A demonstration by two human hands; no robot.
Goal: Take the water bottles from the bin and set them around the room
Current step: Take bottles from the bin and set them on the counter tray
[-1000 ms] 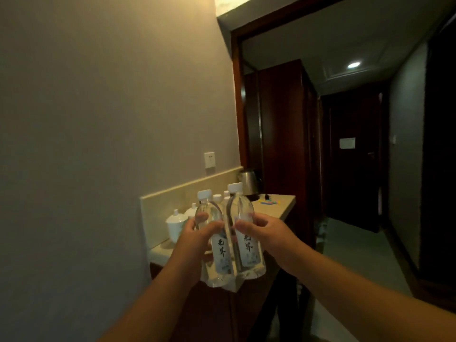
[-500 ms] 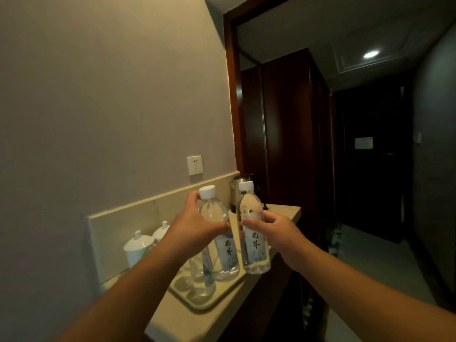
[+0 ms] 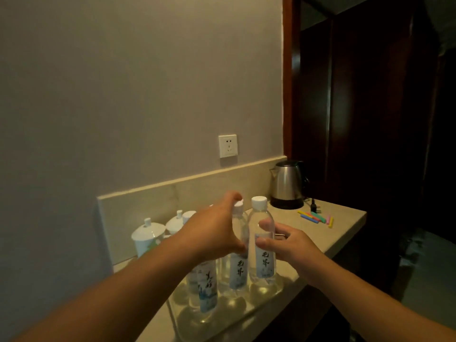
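Two bottles now stand on the tray.
The left hand (image 3: 212, 233) and right hand (image 3: 288, 245) still grip one bottle each, not yet released.

Counter (image 3: 345, 218) runs along the wall. Tray (image 3: 246, 314) at its near end holds four bottles (image 3: 262, 243) upright, close together. Lidded cups (image 3: 148, 236) at ten o'clock from them; kettle (image 3: 287, 185) at one o'clock; packets (image 3: 317, 217) at two o'clock. Socket (image 3: 228, 145) above, on the wall.

Dim, warm, yellowish light; the dark wooden doorway (image 3: 370, 95) at right sinks into shadow. Soft overall focus, slight wide-angle bending at edges.
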